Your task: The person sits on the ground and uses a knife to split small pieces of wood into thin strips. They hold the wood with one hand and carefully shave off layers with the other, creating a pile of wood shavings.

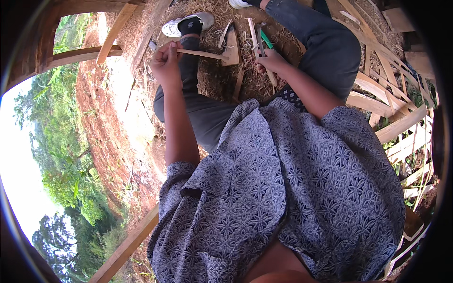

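A thin stick [203,54], its tip overlapping the wooden block [231,47], is pinched left of it by the left hand's fingers [173,45]. Right of the block, a knife [260,45] is enclosed by curled right-hand fingers [262,67].

A head-worn fisheye camera looks steeply down over the wearer's own body, near enough that the patterned shirt [278,188] fills the lower middle. The left grip [166,60] and right grip [272,62] lie farther off, toward the upper edge, with the white shoes [205,20] beyond. Its sweep takes in a sunlit slope [101,108] leftward and wood strips [396,130] rightward, straight edges bending near the rim.
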`<state>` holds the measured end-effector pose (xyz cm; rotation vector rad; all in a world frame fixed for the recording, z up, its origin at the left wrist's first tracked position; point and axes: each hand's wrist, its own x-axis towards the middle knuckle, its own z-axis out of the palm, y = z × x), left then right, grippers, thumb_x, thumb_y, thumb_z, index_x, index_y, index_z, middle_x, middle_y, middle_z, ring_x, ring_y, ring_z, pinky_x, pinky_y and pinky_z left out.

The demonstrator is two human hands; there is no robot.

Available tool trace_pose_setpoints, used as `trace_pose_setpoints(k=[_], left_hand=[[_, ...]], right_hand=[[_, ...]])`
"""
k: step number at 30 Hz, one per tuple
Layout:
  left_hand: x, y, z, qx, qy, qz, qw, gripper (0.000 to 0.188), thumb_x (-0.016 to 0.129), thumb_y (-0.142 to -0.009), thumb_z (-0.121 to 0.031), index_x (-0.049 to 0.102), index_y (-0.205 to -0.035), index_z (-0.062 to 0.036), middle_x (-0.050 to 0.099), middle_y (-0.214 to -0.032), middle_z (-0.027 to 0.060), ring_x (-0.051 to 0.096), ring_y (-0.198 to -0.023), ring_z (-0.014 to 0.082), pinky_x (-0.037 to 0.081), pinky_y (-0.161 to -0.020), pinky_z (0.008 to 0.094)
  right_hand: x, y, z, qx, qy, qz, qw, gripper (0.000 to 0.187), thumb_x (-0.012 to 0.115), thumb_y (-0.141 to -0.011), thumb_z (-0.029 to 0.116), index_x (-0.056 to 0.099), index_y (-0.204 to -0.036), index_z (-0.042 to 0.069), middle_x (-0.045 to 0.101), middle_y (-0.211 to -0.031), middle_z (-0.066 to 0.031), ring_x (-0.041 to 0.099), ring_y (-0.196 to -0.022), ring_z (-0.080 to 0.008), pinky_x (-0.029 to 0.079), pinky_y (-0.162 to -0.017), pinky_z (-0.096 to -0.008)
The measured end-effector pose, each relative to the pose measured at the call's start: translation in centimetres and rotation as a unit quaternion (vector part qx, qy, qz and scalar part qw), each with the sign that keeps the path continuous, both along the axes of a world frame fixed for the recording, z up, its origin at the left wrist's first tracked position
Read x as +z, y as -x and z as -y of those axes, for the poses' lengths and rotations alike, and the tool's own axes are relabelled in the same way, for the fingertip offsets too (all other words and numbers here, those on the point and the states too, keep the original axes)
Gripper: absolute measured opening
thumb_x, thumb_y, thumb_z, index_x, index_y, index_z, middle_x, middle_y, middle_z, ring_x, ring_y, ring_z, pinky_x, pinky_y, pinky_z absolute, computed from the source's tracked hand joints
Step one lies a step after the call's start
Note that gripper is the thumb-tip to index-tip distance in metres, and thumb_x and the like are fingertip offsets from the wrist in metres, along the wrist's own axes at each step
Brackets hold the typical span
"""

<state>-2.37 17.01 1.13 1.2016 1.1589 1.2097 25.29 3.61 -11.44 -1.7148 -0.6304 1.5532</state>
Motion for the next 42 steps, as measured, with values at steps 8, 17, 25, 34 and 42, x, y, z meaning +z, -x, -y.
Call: trace_pose_setpoints(k=[8,17,25,34,42], left_hand=[[-4.9,-1.5,1.7,0.042,-0.092,-0.117,0.988,0.014,0.074,-0.096,-0.008,0.072,-0.099,0.0055,0.076,-0.093,0.0110,0.071,-0.085,0.0133,0.057,-0.078,0.0256],[-5.7,-4.6,3.0,0.058,-0.201,-0.199,0.957,0.026,0.074,-0.095,-0.009,0.072,-0.118,0.0032,0.077,-0.088,0.0079,0.070,-0.080,0.0085,0.056,-0.073,0.0273],[-5.7,-2.9,4.3,0.011,-0.218,-0.227,0.949,0.022,0.070,-0.095,-0.007,0.074,-0.115,0.0014,0.075,-0.087,0.0101,0.071,-0.076,0.0132,0.056,-0.070,0.0287],[-5.3,-3.9,4.2,0.015,-0.192,-0.205,0.960,0.015,0.075,-0.092,-0.006,0.075,-0.104,0.0018,0.073,-0.086,0.0106,0.068,-0.073,0.0145,0.054,-0.070,0.0290],[-6.1,-4.5,3.3,0.006,-0.221,-0.210,0.952,0.014,0.076,-0.092,-0.008,0.073,-0.100,0.0031,0.073,-0.085,0.0088,0.066,-0.076,0.0110,0.054,-0.073,0.0288]], right_hand=[[0.0,0.0,0.1,0.061,0.077,0.021,0.995,0.033,0.052,-0.107,0.040,0.057,-0.114,0.009,0.056,-0.078,-0.0029,0.054,-0.054,-0.0134,0.051,-0.049,-0.0322],[-1.3,-2.7,0.7,0.102,0.065,0.070,0.990,0.023,0.057,-0.104,0.026,0.060,-0.110,0.004,0.061,-0.083,-0.0029,0.060,-0.064,-0.0127,0.053,-0.056,-0.0301],[0.7,-2.1,1.9,0.134,0.096,0.019,0.986,0.047,0.055,-0.101,0.020,0.054,-0.145,0.005,0.065,-0.086,-0.0098,0.068,-0.067,-0.0180,0.059,-0.056,-0.0327],[2.7,0.6,2.3,0.142,-0.085,0.228,0.959,0.049,0.054,-0.095,0.018,0.055,-0.143,0.007,0.067,-0.090,-0.0129,0.070,-0.080,-0.0217,0.056,-0.074,-0.0375],[6.5,4.0,1.2,0.123,-0.135,0.263,0.947,0.039,0.058,-0.098,0.022,0.059,-0.134,0.007,0.073,-0.104,-0.0163,0.073,-0.094,-0.0297,0.054,-0.081,-0.0409]])
